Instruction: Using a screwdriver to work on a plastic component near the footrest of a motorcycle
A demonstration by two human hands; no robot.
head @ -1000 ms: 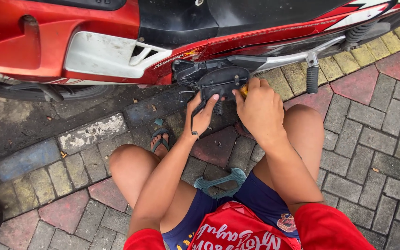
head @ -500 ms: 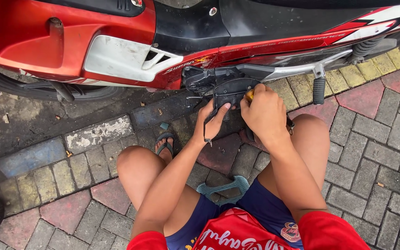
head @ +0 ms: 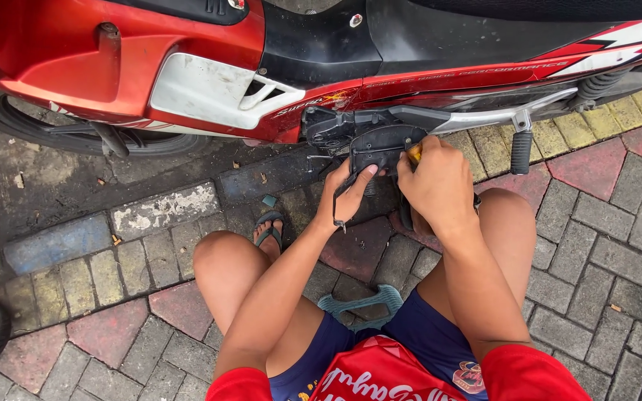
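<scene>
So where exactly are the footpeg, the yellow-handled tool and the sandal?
footpeg (head: pixel 521 151), head view, on the middle of its black rubber sleeve.
yellow-handled tool (head: pixel 414 154), head view, on the bit of handle showing above the right hand (head: pixel 438 186).
sandal (head: pixel 268 225), head view, on its strap across the toes.

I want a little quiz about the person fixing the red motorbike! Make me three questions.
1. True or false: the left hand rests against the black engine cover of the red motorbike.
2. What colour is the tool handle peeking out of the right hand? A) yellow B) green C) white
3. Fill in: the person sits on a low teal ____ on the paving bricks.

Key: 1 true; 2 A; 3 stool.
</scene>
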